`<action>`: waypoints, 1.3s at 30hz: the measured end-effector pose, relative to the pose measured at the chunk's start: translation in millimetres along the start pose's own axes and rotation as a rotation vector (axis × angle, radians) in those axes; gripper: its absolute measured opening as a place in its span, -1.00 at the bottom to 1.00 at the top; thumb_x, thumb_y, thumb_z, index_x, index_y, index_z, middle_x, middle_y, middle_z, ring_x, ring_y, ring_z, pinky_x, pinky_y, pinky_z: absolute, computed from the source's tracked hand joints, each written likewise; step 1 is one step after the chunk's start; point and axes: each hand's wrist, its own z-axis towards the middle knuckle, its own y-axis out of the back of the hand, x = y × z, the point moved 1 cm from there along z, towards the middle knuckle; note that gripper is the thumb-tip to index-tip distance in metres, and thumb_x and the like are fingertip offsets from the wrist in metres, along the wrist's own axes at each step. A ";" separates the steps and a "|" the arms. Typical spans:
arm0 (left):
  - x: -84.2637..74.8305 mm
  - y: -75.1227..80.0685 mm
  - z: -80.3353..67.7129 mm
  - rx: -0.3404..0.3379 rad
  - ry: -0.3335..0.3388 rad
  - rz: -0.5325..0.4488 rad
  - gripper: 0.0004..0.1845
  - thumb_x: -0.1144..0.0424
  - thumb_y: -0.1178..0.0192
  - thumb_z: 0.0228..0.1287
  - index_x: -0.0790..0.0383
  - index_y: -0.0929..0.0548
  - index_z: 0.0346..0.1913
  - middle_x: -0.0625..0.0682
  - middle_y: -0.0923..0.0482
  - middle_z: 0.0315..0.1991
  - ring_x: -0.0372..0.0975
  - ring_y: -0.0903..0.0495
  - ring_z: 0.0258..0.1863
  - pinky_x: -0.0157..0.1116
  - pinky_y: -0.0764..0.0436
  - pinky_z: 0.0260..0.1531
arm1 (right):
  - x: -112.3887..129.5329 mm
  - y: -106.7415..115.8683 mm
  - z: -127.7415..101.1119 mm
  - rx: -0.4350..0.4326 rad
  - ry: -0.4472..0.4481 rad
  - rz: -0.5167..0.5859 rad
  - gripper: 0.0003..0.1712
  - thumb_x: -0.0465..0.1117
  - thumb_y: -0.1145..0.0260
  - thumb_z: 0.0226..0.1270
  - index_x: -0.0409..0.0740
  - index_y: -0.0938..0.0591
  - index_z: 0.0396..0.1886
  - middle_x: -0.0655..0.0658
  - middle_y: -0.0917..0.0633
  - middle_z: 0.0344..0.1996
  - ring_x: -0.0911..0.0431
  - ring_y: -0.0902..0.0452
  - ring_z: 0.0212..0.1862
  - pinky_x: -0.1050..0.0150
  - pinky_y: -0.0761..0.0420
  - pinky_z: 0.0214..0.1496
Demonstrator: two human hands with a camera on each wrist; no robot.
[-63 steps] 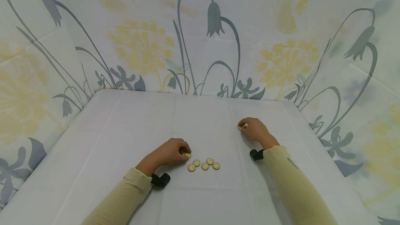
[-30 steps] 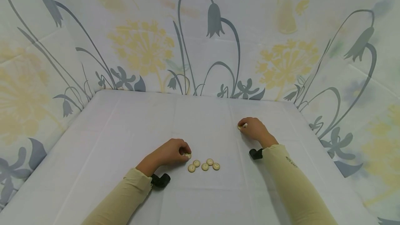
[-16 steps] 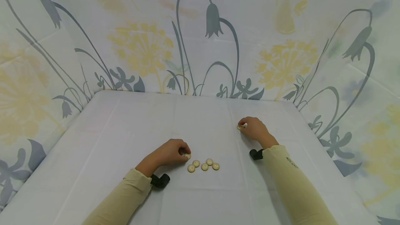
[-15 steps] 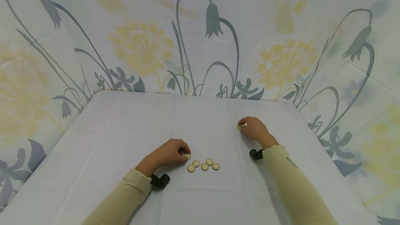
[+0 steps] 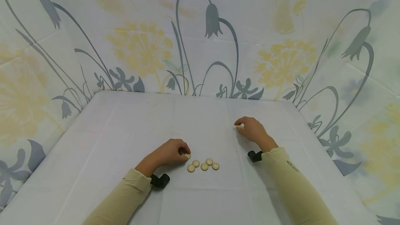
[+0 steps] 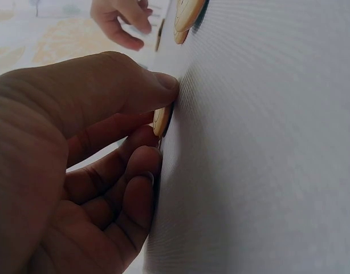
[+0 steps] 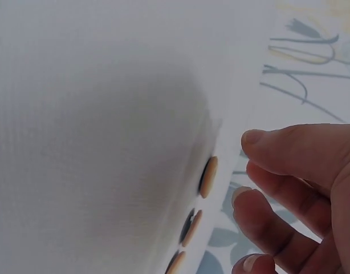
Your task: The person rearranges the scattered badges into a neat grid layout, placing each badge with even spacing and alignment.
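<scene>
My left hand point(image 5: 168, 153) is low over the white cloth, left of centre. Its thumb and fingers pinch a cream, wooden-looking button point(image 6: 161, 119) at the cloth surface, partly hidden by the thumb. Farther back and to the right, my right hand point(image 5: 253, 129) hovers with thumb and fingers parted. In the right wrist view nothing is between those fingers; a button point(image 7: 208, 177) lies on the cloth just beside the fingertips, and more buttons point(image 7: 192, 228) line up past it. Between the hands, nearer the front, lie several round buttons point(image 5: 204, 166) in two small groups.
A white cloth point(image 5: 140, 121) covers the table, which meets a floral-patterned curtain point(image 5: 193, 44) at the back and on both sides. Black wrist-worn devices point(image 5: 160, 181) sit at the cuffs of the light sleeves point(image 5: 122, 193).
My right hand has shifted slightly left and its thumb and fingers have parted. My left hand stays on its button, and the front buttons lie as before.
</scene>
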 end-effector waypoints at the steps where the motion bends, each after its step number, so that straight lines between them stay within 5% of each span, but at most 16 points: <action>1: 0.0 0.0 0.0 0.000 0.000 0.000 -0.87 0.27 -0.37 0.13 0.07 -0.71 -0.23 -0.13 -0.57 -0.31 -0.29 -0.47 -0.30 -0.30 -0.50 -0.25 | 0.6 -0.3 -0.7 -0.003 -0.002 0.007 -0.70 -0.22 -0.20 0.31 -0.09 -0.69 0.00 -0.22 -0.61 0.17 -0.22 -0.45 0.25 -0.14 -0.44 0.22; 26: -1.5 0.3 -1.2 -0.005 -0.008 0.007 -0.87 0.27 -0.37 0.14 0.10 -0.71 -0.23 -0.11 -0.58 -0.30 -0.29 -0.48 -0.30 -0.30 -0.51 -0.25 | 26.2 -5.8 -30.3 0.001 0.140 0.001 -0.70 -0.24 -0.34 0.25 -0.08 -0.69 -0.01 -0.11 -0.69 0.01 -0.12 -0.55 0.15 -0.07 -0.50 0.18; 39: -3.0 1.0 -1.2 -0.008 -0.010 0.006 -0.88 0.26 -0.36 0.15 0.09 -0.71 -0.23 -0.12 -0.58 -0.30 -0.29 -0.48 -0.31 -0.30 -0.51 -0.24 | 41.9 -9.4 -45.9 0.052 0.197 0.049 -0.72 -0.25 -0.38 0.22 -0.07 -0.70 -0.04 -0.04 -0.71 -0.10 0.04 -0.60 -0.10 0.11 -0.59 -0.05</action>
